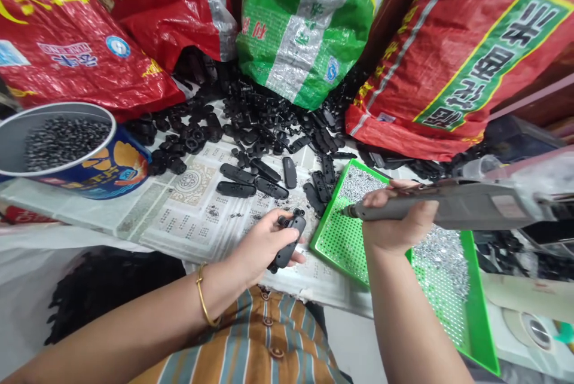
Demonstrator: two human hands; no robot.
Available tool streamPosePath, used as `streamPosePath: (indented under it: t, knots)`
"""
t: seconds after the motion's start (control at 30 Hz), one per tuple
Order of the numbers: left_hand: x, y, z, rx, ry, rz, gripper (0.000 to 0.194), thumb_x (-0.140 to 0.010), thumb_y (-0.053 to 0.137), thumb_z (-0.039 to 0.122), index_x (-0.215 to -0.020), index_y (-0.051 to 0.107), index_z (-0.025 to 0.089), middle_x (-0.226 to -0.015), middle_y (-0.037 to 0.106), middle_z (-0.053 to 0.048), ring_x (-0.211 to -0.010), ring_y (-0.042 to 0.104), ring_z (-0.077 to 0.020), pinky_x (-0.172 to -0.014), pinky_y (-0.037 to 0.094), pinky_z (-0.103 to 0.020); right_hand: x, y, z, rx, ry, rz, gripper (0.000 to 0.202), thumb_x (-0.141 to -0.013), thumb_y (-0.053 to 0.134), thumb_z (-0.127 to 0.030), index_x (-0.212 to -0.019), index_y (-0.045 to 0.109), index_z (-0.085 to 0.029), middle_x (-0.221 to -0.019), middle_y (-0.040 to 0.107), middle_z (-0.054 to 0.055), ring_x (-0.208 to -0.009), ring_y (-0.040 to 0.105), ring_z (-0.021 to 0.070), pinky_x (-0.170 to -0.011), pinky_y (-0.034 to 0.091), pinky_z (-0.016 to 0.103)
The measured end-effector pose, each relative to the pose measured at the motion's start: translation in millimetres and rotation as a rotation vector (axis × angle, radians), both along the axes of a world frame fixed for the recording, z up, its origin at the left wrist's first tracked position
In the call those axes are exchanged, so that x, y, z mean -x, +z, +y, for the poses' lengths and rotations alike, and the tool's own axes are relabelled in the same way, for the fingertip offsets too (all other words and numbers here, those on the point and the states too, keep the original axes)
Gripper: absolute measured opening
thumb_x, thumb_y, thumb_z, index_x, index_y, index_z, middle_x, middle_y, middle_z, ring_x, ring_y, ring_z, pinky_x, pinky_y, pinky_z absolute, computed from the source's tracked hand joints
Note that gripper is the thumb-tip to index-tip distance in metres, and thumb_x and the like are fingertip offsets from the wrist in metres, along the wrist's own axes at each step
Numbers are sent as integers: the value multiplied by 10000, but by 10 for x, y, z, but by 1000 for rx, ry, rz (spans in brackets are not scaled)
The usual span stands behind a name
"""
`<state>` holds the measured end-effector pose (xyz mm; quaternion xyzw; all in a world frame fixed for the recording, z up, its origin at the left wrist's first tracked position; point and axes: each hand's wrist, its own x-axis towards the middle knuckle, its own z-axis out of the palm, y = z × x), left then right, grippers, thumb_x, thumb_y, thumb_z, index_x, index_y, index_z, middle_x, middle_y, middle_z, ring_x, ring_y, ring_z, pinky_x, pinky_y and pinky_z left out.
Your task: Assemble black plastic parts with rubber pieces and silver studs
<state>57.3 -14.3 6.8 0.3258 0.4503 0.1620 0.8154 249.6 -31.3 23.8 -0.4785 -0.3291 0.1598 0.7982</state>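
My left hand (pixel 264 243) is closed around a black plastic part (pixel 290 240), long and rounded, with small round knobs at its far end. In my right hand (pixel 401 222) is a grey electric screwdriver (pixel 466 204), its tip pointing left over the green perforated tray (pixel 341 252). Small silvery screws (pixel 359 183) lie heaped at the far end of that tray, under the tip. Whether a screw sits on the tip is too small to tell. Several loose black plastic covers (pixel 255 180) are spread on the table beyond my left hand.
A blue tub (pixel 112 162) of small dark pieces stands at the left. Red sacks (pixel 89 43) and a green sack (pixel 309 31) line the back, with black parts (pixel 264 115) piled before them. A second green tray (pixel 482 312) holds more screws at right, near a tape roll (pixel 529 327).
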Motion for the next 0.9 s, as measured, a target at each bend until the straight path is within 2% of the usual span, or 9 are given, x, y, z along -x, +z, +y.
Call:
streamPosePath:
  t: [0.17, 0.37, 0.57, 0.7, 0.9]
  knots:
    - [-6, 30, 2, -11, 22, 1, 301, -705, 564, 215, -963, 410, 197, -867, 656, -90, -532, 653, -169, -466, 467, -235, -5, -63, 51, 23, -45, -11, 430, -668, 511, -591, -738, 539, -168, -394, 468, -64, -320, 431, 115, -357, 357, 255]
    - [-4, 17, -14, -45, 46, -60, 316, -709, 577, 275, -970, 416, 199, -843, 653, -65, -469, 627, -143, -437, 460, -229, -8, -116, 77, 29, -49, -24, 421, -672, 506, -583, -725, 547, -167, -393, 470, -59, -317, 431, 113, -351, 351, 254]
    - [-12, -10, -2, -75, 36, -54, 212, -711, 563, 246, -873, 435, 196, -812, 651, -46, -530, 647, -148, -484, 482, -236, -36, -3, 32, -17, -59, 9, 444, -670, 487, -615, -703, 561, -179, -369, 464, -61, -303, 416, 112, -336, 344, 256]
    - [-13, -29, -3, -58, 28, -32, 167, -714, 521, 220, -860, 446, 194, -847, 650, -52, -461, 609, -119, -425, 449, -223, -31, 106, -13, -43, -39, 10, 408, -682, 490, -587, -700, 572, -188, -364, 476, -57, -303, 422, 122, -333, 353, 269]
    - [-3, -31, -40, -52, 10, -54, 158, -713, 529, 249, -832, 439, 197, -855, 655, -46, -438, 578, -96, -391, 422, -208, -46, 25, 70, -18, -97, -22, 444, -667, 497, -610, -716, 557, -173, -371, 453, -68, -299, 418, 113, -332, 355, 259]
